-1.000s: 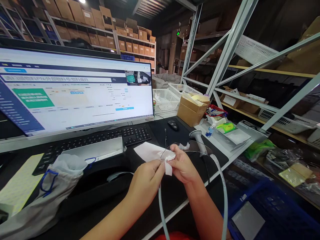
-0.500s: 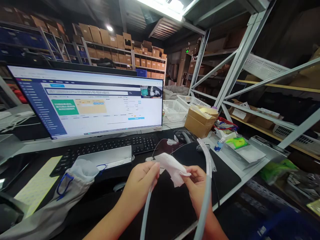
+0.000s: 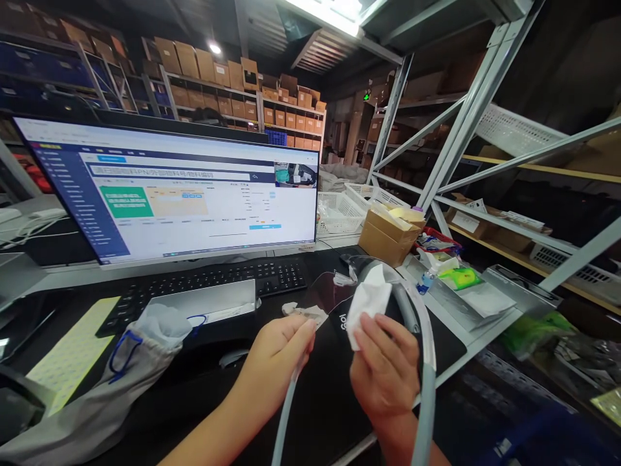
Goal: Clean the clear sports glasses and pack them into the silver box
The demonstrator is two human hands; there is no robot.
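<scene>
In the head view, a pair of clear glasses [image 3: 344, 279] is held over the dark surface [image 3: 320, 414], a little in from its pale edge at the lower right. One outer corner of the frame is pinched by the left hand [image 3: 279, 353], its thumb and forefinger pressed together where the near grey side arm [image 3: 285, 414] slopes down. The other grey side arm [image 3: 427, 388] is seen to curve down just outside the right hand [image 3: 385, 369]. By the right hand a folded white tissue [image 3: 371, 298] is gripped, the fingers being bunched close together on it; the placing of the thumb cannot be clearly made out, nor whether the lens is touched by the tissue. Just beyond the left fingertips a crumpled pale scrap [image 3: 308, 314] is seen; whether it is held cannot be told.

Along the far edge of the surface a lit monitor [image 3: 204, 194] is stood, with a black keyboard [image 3: 179, 283] before it. Toward the left edge, an open pale box [image 3: 204, 301], a grey pouch [image 3: 116, 395] with a blue drawstring and a yellowish sheet [image 3: 72, 346] are laid. The far right corner is taken up by a cardboard box [image 3: 388, 239], with a white basket [image 3: 337, 213] beside it.
</scene>
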